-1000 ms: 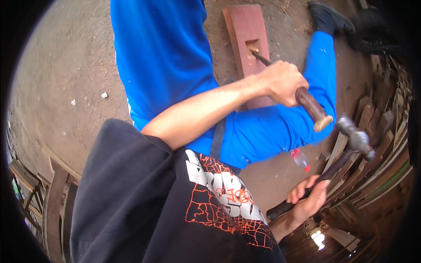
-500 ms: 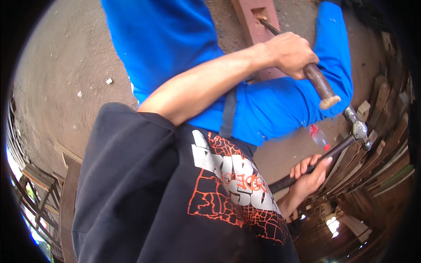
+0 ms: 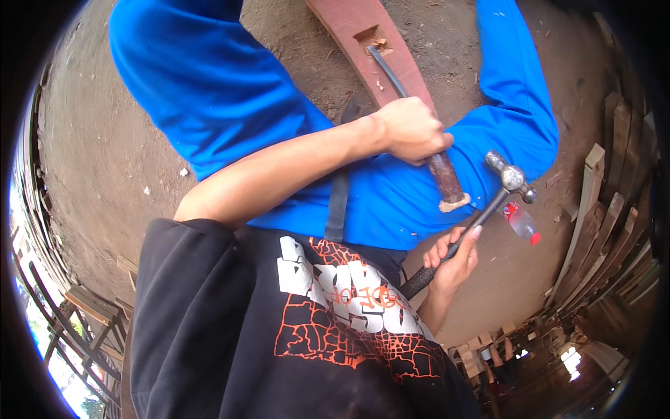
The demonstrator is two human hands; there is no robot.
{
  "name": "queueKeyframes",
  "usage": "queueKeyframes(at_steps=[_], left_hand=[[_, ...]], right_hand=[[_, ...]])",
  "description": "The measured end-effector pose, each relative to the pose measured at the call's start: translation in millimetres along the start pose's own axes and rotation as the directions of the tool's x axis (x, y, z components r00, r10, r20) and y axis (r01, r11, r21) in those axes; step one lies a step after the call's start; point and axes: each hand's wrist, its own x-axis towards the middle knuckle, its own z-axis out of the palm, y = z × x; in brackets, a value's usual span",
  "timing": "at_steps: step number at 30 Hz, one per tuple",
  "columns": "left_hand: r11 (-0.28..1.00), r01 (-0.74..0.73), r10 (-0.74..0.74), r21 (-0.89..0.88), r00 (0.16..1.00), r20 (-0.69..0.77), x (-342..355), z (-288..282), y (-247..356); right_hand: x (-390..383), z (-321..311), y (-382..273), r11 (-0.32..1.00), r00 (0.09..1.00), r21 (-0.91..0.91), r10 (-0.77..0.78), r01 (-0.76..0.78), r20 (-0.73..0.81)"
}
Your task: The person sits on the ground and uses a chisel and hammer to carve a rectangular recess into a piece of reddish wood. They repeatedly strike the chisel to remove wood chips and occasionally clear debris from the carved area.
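Note:
My left hand point(image 3: 413, 130) is wrapped round the dark wooden handle of a chisel point(image 3: 447, 183). The chisel's narrow metal blade runs away from me, and its tip meets the edge of a rectangular mortise point(image 3: 373, 40) cut into a reddish wooden beam point(image 3: 352, 28). Pale wood chips show in and beside that hole. My right hand point(image 3: 453, 260) grips the dark handle of a ball-peen hammer point(image 3: 514, 179). The hammer's metal head is raised to the right of the chisel's frayed butt end, apart from it.
My legs in blue trousers point(image 3: 230, 91) lie either side of the beam. On the dirt floor point(image 3: 91, 133) a clear plastic bottle point(image 3: 520, 221) with a red cap lies at the right. Stacked planks point(image 3: 593, 223) line the right edge; wooden frames point(image 3: 91, 307) stand at the lower left.
The hammer has come leftward and closer to the chisel's butt. My left hand and the chisel sit lower and further left in view, with more of the blade and mortise showing.

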Motion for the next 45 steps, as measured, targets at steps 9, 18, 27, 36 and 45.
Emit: queueKeyframes(at_steps=[9,18,27,36,45], left_hand=[[0.93,-0.103,0.016,-0.352,0.97,-0.242,-2.1,-12.4,38.6],[0.854,0.069,-0.211,-0.515,0.952,-0.222,-1.3,-67.9,-0.9],[0.667,0.74,-0.684,0.087,0.655,-0.321,-20.6,-53.2,-55.4],[0.586,0.809,-0.76,0.04,0.566,-0.318,-17.2,-50.2,-65.9],[0.515,0.856,-0.817,-0.039,0.477,-0.323,-18.7,-52.8,-58.4]], right_hand=[[25.4,-16.5,13.6,0.974,0.924,0.226,-0.1,0.015,0.37],[60.3,-2.1,-6.2,0.985,0.897,0.107,0.076,-0.135,0.435],[70.4,4.6,-15.2,0.981,0.887,0.057,0.141,-0.185,0.44],[72.3,1.6,-11.8,0.986,0.882,0.019,0.14,-0.166,0.45],[75.7,0.2,-9.7,0.987,0.87,0.021,0.131,-0.16,0.475]])
